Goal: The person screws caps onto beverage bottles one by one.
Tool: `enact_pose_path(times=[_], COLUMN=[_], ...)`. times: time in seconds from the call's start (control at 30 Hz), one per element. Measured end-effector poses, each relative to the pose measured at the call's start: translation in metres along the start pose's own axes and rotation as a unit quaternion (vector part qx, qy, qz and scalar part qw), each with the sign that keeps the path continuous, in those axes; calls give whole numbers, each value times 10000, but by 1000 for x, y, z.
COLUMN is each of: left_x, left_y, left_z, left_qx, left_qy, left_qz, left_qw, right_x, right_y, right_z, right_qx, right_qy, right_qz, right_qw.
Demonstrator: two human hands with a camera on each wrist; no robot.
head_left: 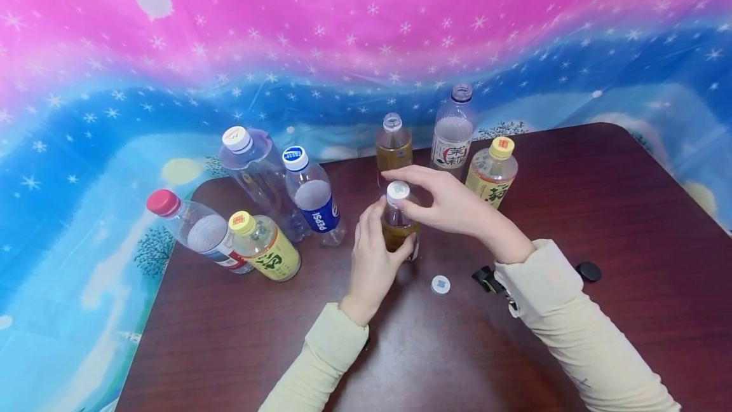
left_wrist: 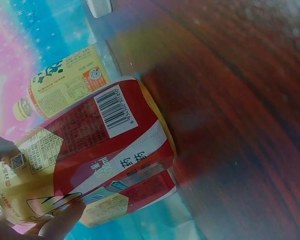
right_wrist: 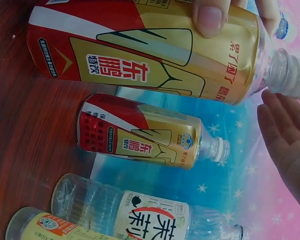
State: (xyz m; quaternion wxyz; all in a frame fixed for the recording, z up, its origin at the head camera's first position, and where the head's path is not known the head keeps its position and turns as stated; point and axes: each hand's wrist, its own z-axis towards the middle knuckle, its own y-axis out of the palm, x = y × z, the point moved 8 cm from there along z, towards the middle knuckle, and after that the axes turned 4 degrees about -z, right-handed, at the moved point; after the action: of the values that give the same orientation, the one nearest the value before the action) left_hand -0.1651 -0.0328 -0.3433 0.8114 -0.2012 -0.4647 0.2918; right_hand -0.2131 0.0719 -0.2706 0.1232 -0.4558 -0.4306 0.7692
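Observation:
A red and gold drink bottle (right_wrist: 140,50) stands upright in the head view's middle, a white cap (head_left: 398,192) on its neck. My left hand (head_left: 374,259) grips its upper body, the thumb and fingers on opposite sides. My right hand (head_left: 446,199) is at the cap, thumb on the near side and fairly straight fingers along the far side. Behind it is a matching bottle (right_wrist: 145,131) with an uncapped neck. A loose white cap (head_left: 440,285) lies on the table in front of the hands.
Left on the brown table (head_left: 412,348) stand a Pepsi bottle (head_left: 314,199), a large clear bottle (head_left: 257,170), a red-capped bottle (head_left: 200,231) and a yellow-capped bottle (head_left: 269,250). An uncapped clear bottle (head_left: 454,132) and another yellow-capped bottle (head_left: 492,170) stand right. A black disc (head_left: 589,271) lies near the right sleeve.

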Motion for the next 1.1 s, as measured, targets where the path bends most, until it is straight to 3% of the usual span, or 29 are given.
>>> enact_pose_path(times=[0.23,0.87,1.1], left_x=[1,1,1], left_y=[0,-1,-1], left_z=[0,0,0], left_qx=[-36,16,4], left_qy=[16,37,39], left_qz=[42,45,31], left_qw=[10000,10000,10000], right_x=[-1,3,-1], right_y=[-3,-6,-3], right_z=[-2,3,2], right_qx=[-15,222,108], right_qy=[-140,225,-70], right_qz=[10,-189,-130], right_qw=[9999,9993,9998])
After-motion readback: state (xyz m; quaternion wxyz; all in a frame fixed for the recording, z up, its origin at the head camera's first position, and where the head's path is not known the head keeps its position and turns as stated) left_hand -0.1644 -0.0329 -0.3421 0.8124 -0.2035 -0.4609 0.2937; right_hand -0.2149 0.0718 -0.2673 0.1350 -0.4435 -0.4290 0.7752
